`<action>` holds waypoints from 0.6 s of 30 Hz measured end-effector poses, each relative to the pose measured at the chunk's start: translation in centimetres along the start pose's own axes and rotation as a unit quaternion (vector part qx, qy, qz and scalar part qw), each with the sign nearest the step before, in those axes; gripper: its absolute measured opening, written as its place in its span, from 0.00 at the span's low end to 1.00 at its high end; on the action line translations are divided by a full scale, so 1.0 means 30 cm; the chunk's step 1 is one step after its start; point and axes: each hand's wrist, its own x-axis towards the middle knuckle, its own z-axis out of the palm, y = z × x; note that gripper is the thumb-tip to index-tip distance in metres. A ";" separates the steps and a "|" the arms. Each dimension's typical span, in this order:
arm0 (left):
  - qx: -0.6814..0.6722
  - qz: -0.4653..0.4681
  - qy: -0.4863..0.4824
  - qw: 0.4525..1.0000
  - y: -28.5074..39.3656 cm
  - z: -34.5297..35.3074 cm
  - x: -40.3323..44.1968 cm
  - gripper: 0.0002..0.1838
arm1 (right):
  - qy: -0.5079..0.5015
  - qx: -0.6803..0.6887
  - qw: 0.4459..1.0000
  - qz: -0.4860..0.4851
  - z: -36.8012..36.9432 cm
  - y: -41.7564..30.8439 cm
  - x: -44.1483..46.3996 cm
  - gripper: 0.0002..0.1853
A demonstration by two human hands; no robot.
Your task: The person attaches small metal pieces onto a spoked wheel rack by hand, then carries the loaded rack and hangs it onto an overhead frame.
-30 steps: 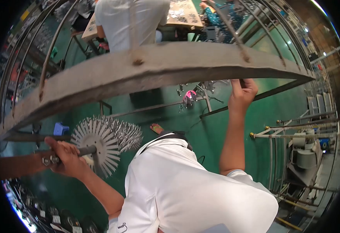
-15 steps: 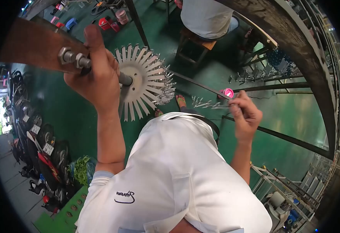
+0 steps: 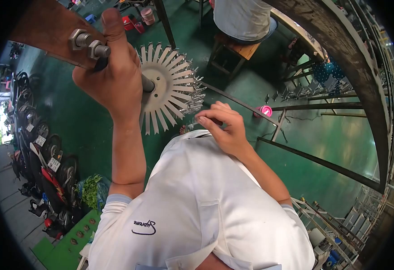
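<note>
My left hand (image 3: 114,74) is closed at the end of a brown metal bar (image 3: 48,29), its thumb raised beside two large bolts (image 3: 89,44). Its fingertips are hidden behind the bar and hand. From behind this hand a short shaft (image 3: 148,84) runs to a round metal disc (image 3: 160,85). Flat, notched metal strips fan out around the disc, and many small shiny pieces crowd its right side. My right hand (image 3: 226,128) is just below and right of those pieces, thumb and forefinger pinched together. Whatever lies in the pinch is too small to make out.
A person in a grey shirt (image 3: 242,20) sits on a wooden stool (image 3: 234,47) ahead. Dark frame bars (image 3: 323,164) cross the right side, near a pink container (image 3: 265,110). Parked motorbikes (image 3: 48,157) line the left, with leafy greens (image 3: 91,191) in a bag.
My right hand has moved left, from beside the frame bar to the disc's lower right edge. The small metal pieces at its fingers earlier no longer show. My left hand keeps its hold.
</note>
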 end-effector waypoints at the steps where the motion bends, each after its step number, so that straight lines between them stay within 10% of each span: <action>1: 0.000 0.001 0.001 1.000 -0.001 0.000 0.001 0.28 | 0.006 -0.009 1.000 0.001 0.014 0.008 0.007 0.05; 18: -0.022 -0.028 0.000 0.999 -0.032 -0.023 0.016 0.27 | 0.026 -0.128 0.991 -0.021 0.079 0.031 0.035 0.04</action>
